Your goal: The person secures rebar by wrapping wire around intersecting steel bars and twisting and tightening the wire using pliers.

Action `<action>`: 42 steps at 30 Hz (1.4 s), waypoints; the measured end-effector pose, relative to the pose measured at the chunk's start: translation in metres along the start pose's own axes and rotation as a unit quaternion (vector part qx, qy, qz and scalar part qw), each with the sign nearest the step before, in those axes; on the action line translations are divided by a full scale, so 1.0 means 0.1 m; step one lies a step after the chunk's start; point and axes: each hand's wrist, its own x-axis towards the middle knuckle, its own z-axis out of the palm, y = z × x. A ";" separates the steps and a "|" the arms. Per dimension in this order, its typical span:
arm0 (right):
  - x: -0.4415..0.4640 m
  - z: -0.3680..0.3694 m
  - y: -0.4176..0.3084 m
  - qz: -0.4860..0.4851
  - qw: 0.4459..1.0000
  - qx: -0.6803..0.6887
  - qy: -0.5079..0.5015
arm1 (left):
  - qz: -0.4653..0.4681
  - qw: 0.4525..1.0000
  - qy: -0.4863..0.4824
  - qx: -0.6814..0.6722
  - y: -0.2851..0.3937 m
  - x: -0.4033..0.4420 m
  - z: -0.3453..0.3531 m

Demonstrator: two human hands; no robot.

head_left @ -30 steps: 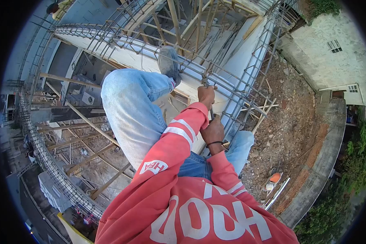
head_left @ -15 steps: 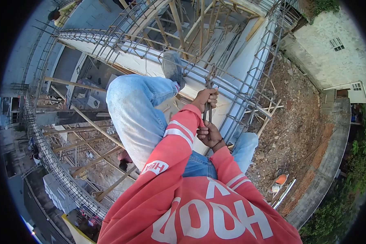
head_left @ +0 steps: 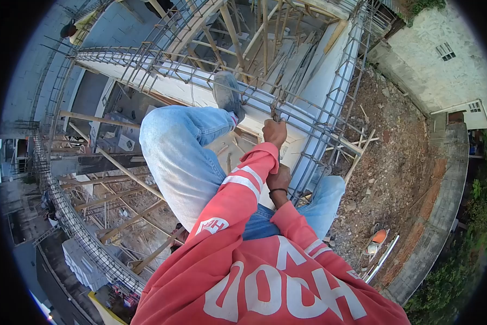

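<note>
My left hand [head_left: 275, 133] is closed round the upper part of a pair of pincers [head_left: 276, 112]. The dark jaws point away from me at a bar of the rebar cage [head_left: 303, 123], but whether they grip it I cannot tell. Nearer my body, my right hand [head_left: 279, 177], with a dark band at the wrist, is in a fist round the lower handles. Most of the handles are hidden behind both hands. The cage lies along a white concrete form between my legs.
I sit high up, with my left shoe [head_left: 225, 92] against the form's side. Wooden props [head_left: 121, 165] stand far below on the left. Rubble ground [head_left: 381, 173] lies below on the right, with a wheelbarrow [head_left: 374, 241]. Another person [head_left: 75, 30] is at the upper left.
Both hands have turned, so their backs now cover the pincers' handles, which showed before. The jaws remain at about the same spot on the rebar.
</note>
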 end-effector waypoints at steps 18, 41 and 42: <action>0.17 -0.41 0.15 0.077 0.879 0.336 -0.330 | -0.130 0.918 -0.228 -0.296 0.09 0.06 -0.17; 0.11 -0.52 -0.05 0.054 0.758 0.537 -0.368 | 0.043 0.994 -0.013 0.105 0.04 0.08 -0.19; 0.24 -0.43 0.13 0.114 0.599 0.655 -0.445 | 0.004 0.996 -0.076 0.045 0.15 -0.06 -0.28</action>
